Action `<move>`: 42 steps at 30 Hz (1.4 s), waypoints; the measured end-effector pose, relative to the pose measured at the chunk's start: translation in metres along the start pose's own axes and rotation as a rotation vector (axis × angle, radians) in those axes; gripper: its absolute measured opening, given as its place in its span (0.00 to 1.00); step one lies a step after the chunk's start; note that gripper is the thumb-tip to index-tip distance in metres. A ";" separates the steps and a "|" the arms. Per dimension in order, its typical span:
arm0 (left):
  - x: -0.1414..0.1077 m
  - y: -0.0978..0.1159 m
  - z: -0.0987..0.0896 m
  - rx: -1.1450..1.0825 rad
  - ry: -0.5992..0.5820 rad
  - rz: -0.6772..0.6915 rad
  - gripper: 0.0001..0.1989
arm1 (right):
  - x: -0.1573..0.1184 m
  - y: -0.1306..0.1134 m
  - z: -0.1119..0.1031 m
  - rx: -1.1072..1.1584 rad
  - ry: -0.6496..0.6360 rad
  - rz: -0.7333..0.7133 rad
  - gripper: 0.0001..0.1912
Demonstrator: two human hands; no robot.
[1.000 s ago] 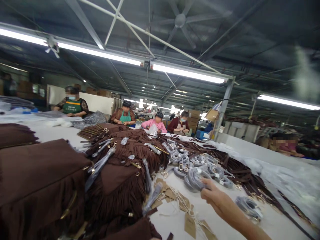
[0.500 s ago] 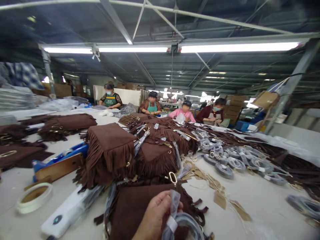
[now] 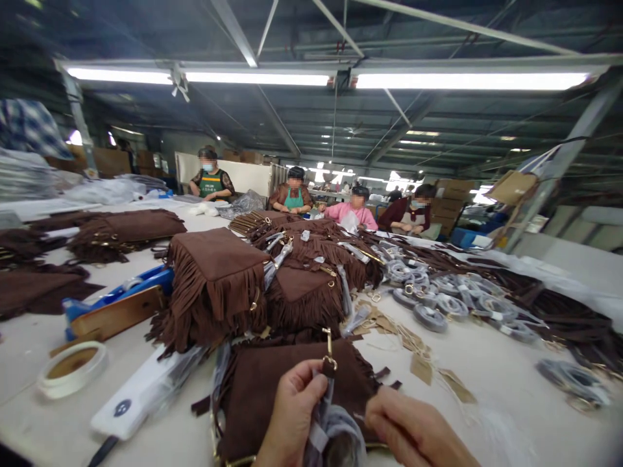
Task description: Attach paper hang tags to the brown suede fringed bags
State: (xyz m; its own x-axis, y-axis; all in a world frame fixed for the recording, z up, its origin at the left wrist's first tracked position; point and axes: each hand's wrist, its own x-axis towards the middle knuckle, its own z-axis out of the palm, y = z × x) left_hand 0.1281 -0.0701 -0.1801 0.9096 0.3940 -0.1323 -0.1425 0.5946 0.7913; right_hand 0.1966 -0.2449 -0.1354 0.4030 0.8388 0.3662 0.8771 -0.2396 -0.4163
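Between thumb and fingers, my left hand [image 3: 292, 408] grips a coiled bag strap [image 3: 343, 425] in clear plastic wrap. Its brown end with a gold clasp [image 3: 329, 353] sticks up above my thumb. Right of the coil, my right hand [image 3: 413, 425] is closed with curled fingers; what they hold, if anything, is hidden. Beneath both hands lies a dark brown fringed bag [image 3: 263, 383] with gold hardware along its near edge. Behind it, a stack of fringed bags [image 3: 214, 272] stands beside more fringed bags [image 3: 304, 295].
To the left are a blue tape dispenser [image 3: 117, 295], a tape roll [image 3: 73, 370] and a white power strip [image 3: 131, 395]. Wrapped strap coils [image 3: 452, 301] and cardboard tags [image 3: 421, 366] lie to the right. Several people sit across the table, among them one in pink [image 3: 357, 211].
My right hand has come into view from the lower right beside the coil. The strap's clasp end now stands up above my left thumb. The view has tilted down slightly.
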 end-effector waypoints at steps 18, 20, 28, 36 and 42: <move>-0.012 -0.008 0.014 0.656 0.132 0.591 0.06 | 0.041 -0.018 0.023 -0.311 0.315 -0.024 0.20; -0.013 -0.007 0.015 0.678 0.105 0.643 0.06 | 0.038 -0.015 0.027 -0.219 0.330 0.033 0.18; -0.011 0.004 0.018 0.186 -0.253 0.173 0.12 | 0.020 -0.003 0.027 0.076 0.240 0.244 0.10; -0.001 0.013 0.033 0.396 -0.121 0.205 0.19 | 0.013 -0.002 0.019 -0.040 0.308 0.160 0.10; -0.005 0.052 0.049 0.749 -0.149 0.485 0.13 | 0.008 -0.016 -0.006 -0.128 0.532 -0.061 0.07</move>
State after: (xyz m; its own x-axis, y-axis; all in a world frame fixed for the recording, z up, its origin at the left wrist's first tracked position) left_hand 0.1352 -0.0758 -0.1094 0.8645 0.3567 0.3542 -0.2790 -0.2457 0.9283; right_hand 0.1876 -0.2378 -0.1208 0.3983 0.4976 0.7706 0.9142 -0.2839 -0.2892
